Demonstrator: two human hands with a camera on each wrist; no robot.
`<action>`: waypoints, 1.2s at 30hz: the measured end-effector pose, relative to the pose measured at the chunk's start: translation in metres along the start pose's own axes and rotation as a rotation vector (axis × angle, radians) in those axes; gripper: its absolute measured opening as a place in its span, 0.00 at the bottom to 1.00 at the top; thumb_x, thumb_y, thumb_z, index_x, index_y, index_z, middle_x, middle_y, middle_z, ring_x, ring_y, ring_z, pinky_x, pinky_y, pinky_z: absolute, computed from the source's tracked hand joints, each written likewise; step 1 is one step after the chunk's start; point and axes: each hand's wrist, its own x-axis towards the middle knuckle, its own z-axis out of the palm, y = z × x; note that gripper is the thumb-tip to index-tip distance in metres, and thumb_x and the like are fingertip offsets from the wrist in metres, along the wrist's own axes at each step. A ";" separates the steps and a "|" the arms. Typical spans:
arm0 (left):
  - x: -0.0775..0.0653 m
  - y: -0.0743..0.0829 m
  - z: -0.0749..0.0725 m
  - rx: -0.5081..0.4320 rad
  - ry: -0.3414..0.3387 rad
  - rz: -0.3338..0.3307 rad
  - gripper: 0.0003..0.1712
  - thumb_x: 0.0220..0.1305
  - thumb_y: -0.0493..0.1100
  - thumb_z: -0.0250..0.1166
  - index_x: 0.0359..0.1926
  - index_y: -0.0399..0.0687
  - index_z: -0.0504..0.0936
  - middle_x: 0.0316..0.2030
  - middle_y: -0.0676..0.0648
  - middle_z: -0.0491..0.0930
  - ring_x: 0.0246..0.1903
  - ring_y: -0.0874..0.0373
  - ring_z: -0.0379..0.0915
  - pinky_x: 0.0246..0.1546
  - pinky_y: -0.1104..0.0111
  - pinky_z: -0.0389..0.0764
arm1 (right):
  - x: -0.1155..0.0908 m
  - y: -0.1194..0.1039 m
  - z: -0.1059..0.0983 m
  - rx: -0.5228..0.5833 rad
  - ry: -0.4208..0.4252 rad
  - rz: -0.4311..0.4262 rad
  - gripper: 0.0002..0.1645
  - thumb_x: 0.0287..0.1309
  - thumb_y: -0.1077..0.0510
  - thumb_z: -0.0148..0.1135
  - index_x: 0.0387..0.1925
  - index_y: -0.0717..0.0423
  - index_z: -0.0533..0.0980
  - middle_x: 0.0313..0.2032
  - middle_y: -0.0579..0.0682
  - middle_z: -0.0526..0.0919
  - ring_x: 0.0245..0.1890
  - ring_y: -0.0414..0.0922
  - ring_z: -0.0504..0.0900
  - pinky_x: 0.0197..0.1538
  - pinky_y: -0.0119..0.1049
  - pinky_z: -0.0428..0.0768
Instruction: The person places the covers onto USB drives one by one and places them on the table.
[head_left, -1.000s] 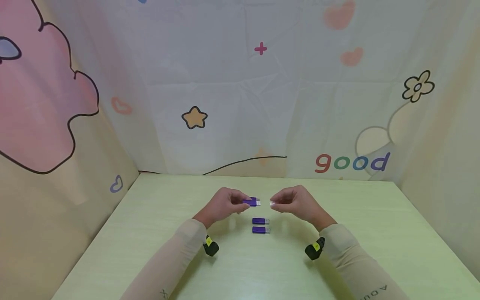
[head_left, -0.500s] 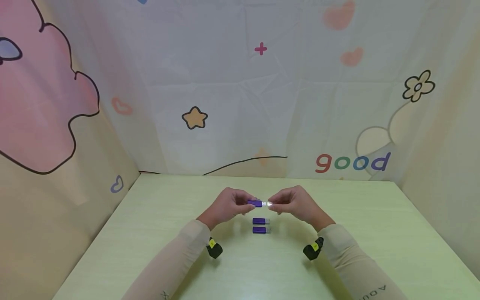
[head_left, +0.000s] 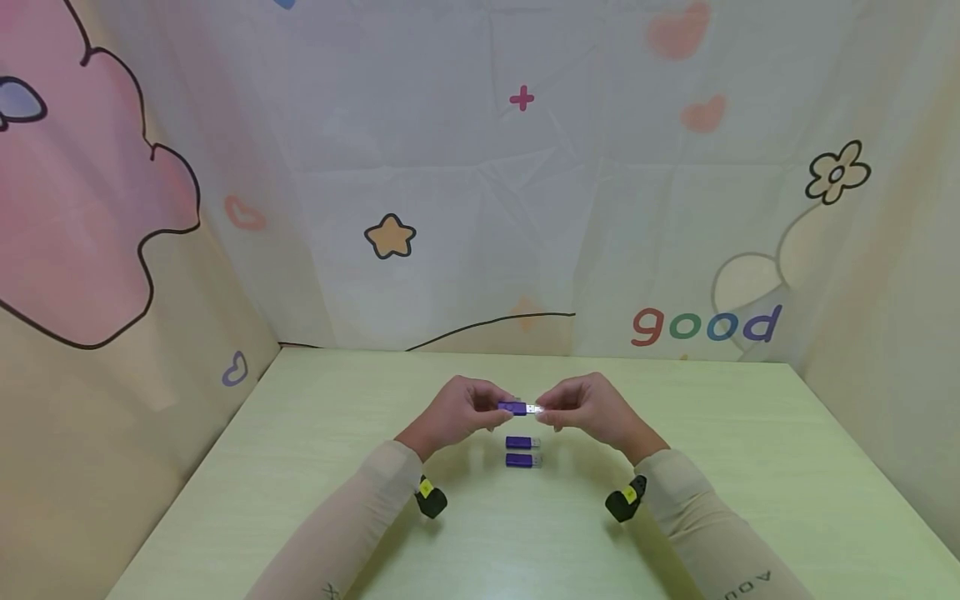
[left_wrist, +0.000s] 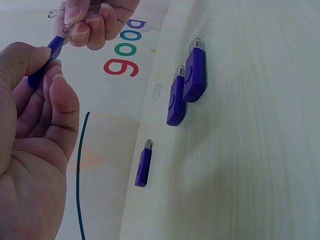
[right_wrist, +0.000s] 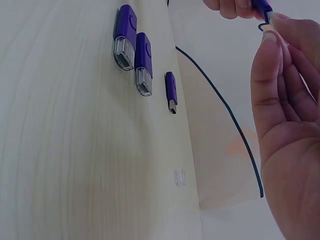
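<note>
My left hand (head_left: 456, 414) pinches a purple USB flash drive (left_wrist: 56, 46) between thumb and fingers, its metal plug pointing right. Opposite it, my right hand (head_left: 592, 410) pinches a small clear cap (head_left: 539, 409) by its end. The plug's tip is right at the cap's mouth, partly hidden by the right fingertips. Both hands are raised over the table. Below them lie two capped purple USB flash drives, a farther one (head_left: 522, 442) and a nearer one (head_left: 522, 460), side by side.
Toward the table's back edge lies an uncapped purple flash drive (right_wrist: 171, 90), mostly hidden behind my left hand in the head view. A loose clear cap (right_wrist: 180, 177) lies to its right. A printed curtain (head_left: 465, 275) hangs behind the pale wooden table (head_left: 315, 492).
My left hand has moved slightly right with the flash drive, closing the gap between plug and cap. My right hand has barely shifted. The capped drives stay where they were.
</note>
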 end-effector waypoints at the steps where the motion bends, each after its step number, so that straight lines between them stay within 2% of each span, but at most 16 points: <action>1: 0.000 -0.001 0.000 -0.001 0.000 0.002 0.09 0.54 0.48 0.70 0.38 0.58 0.86 0.32 0.50 0.85 0.28 0.56 0.76 0.36 0.47 0.79 | 0.000 0.000 0.000 0.002 0.000 0.002 0.17 0.46 0.46 0.72 0.37 0.49 0.84 0.32 0.50 0.86 0.29 0.50 0.81 0.39 0.49 0.81; 19: 0.000 0.002 0.000 0.001 -0.018 0.003 0.08 0.55 0.49 0.69 0.38 0.59 0.86 0.35 0.43 0.85 0.29 0.54 0.75 0.36 0.47 0.79 | 0.002 0.001 0.004 -0.001 0.003 -0.006 0.15 0.47 0.46 0.72 0.36 0.46 0.84 0.31 0.51 0.85 0.29 0.50 0.81 0.39 0.48 0.81; 25: -0.001 0.006 0.001 -0.005 -0.020 -0.003 0.08 0.55 0.48 0.69 0.38 0.58 0.86 0.35 0.41 0.84 0.29 0.56 0.75 0.37 0.46 0.78 | 0.001 0.001 0.003 0.018 -0.002 -0.012 0.15 0.46 0.47 0.72 0.36 0.48 0.84 0.30 0.52 0.85 0.28 0.51 0.80 0.41 0.56 0.79; 32: -0.001 0.007 0.002 0.004 -0.017 -0.014 0.07 0.56 0.48 0.69 0.38 0.58 0.86 0.33 0.44 0.84 0.29 0.57 0.75 0.37 0.46 0.78 | 0.002 -0.002 0.004 -0.012 -0.005 -0.006 0.15 0.47 0.46 0.71 0.37 0.45 0.84 0.31 0.50 0.85 0.30 0.50 0.80 0.40 0.46 0.81; 36: 0.000 0.006 0.002 0.017 -0.017 -0.013 0.07 0.56 0.48 0.69 0.38 0.59 0.86 0.32 0.46 0.84 0.29 0.56 0.75 0.36 0.47 0.78 | 0.002 -0.002 0.004 -0.012 -0.005 -0.005 0.15 0.48 0.46 0.71 0.37 0.47 0.84 0.31 0.51 0.85 0.30 0.50 0.80 0.40 0.45 0.81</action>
